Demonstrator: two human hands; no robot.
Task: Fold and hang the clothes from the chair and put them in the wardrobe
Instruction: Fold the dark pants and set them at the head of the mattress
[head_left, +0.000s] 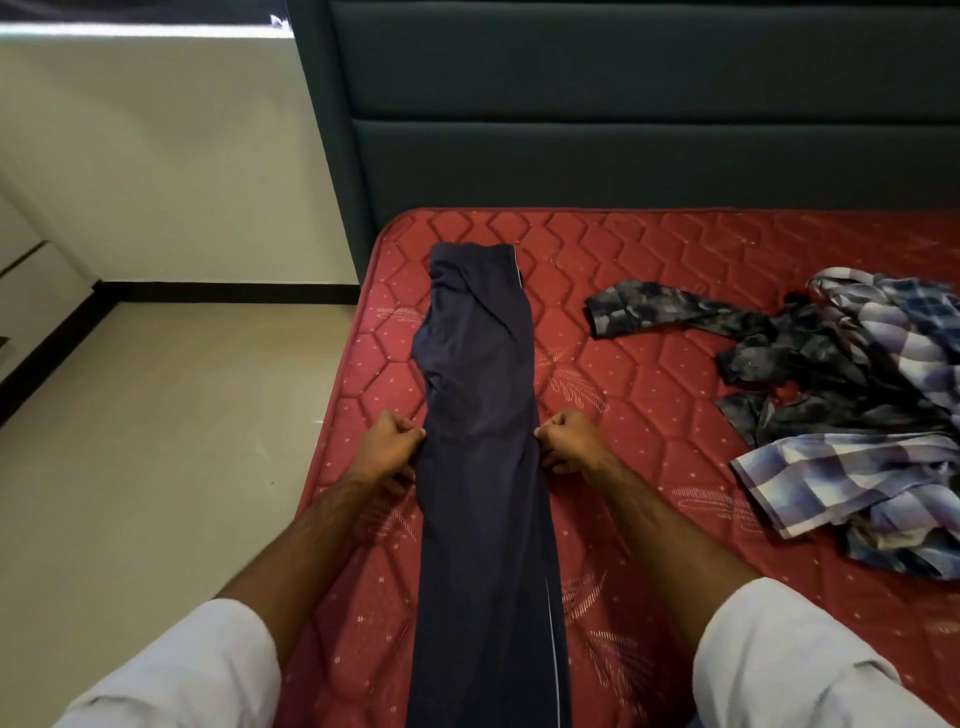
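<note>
Dark navy trousers lie flat and lengthwise on the red mattress, folded leg on leg, waistband toward the headboard. A thin white stripe runs down their right edge. My left hand pinches the trousers' left edge about halfway along. My right hand pinches the right edge at the same height. Both hands have curled fingers. The lower legs of the trousers run out of view at the bottom.
A crumpled dark patterned garment and a blue-white checked shirt lie in a heap at the right of the mattress. A dark green padded headboard stands behind. Beige floor lies to the left of the bed.
</note>
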